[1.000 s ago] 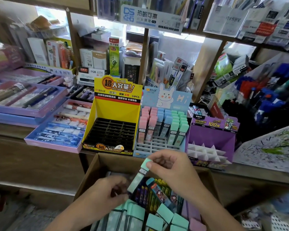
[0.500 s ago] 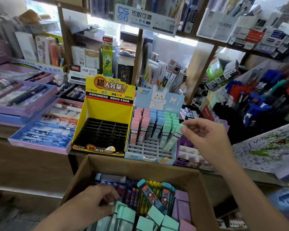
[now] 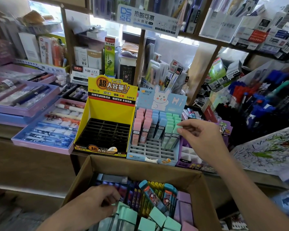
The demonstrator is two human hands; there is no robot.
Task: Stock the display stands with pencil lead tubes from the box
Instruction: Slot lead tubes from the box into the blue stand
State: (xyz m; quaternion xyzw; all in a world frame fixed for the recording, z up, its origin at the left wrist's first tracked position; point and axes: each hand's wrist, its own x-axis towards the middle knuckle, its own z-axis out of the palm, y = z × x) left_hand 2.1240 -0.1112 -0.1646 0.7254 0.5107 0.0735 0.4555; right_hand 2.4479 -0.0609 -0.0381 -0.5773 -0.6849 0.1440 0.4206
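The cardboard box (image 3: 140, 165) sits low in front of me, holding mint green tubes (image 3: 157, 215), printed blue tubes (image 3: 152, 194) and purple ones (image 3: 183, 207). My left hand (image 3: 97, 202) is inside it, fingers curled onto the cap of a green tube. On the counter stand a yellow stand (image 3: 107, 112) with a bare black grid, a light blue bunny stand (image 3: 150, 150) with pink, blue and green rows, and a purple stand (image 3: 187, 157). My right hand (image 3: 202, 139) pinches the cap of a green tube (image 3: 173, 140) standing upright in the bunny stand's right column.
Flat trays of pens (image 3: 43, 132) and a lilac pen box (image 3: 20, 97) lie left of the stands. Racks of blue and red pens (image 3: 257, 100) and a scribbled test sheet (image 3: 265, 152) fill the right. Packed shelves (image 3: 140, 52) rise behind.
My right hand carried a green tube up from the box and set it into the bunny stand's right column. My left hand stayed in the box among the green tubes.
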